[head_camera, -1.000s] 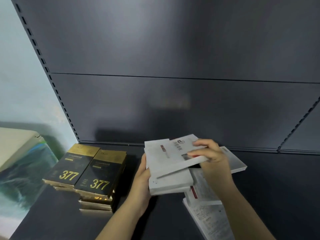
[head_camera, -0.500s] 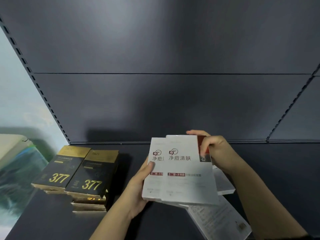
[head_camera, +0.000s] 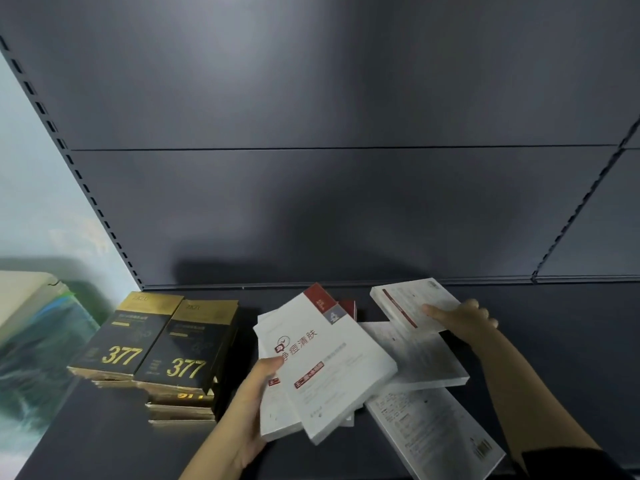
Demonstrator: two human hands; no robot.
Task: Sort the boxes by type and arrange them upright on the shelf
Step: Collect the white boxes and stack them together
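Left hand (head_camera: 254,407): thumb clamped across the printed face of the white boxes (head_camera: 322,362), the other fingers hidden beneath; at least two boxes fanned together, possibly more. Long axis tilted, running from the near corner by the palm up and away to the right, the red-banded top end (head_camera: 320,299) pointing toward the shelf back panel (head_camera: 346,216); printed faces up, lying back rather than upright. Right hand (head_camera: 464,320): thumb pressed on the upper face of a single white box (head_camera: 410,304), the curled fingers over its right edge; this box shows its fine-print side, long axis slanting from far left to near right, its near end at the thumb. Just below the right fingers, two more white boxes lie flat on the shelf (head_camera: 554,341), one (head_camera: 422,362) overlapping the other (head_camera: 433,434), fine print up. Left of the left thumb, well apart from it: black-and-gold boxes marked 377 (head_camera: 152,344), stacked flat in two side-by-side piles, gold ends toward the back panel.
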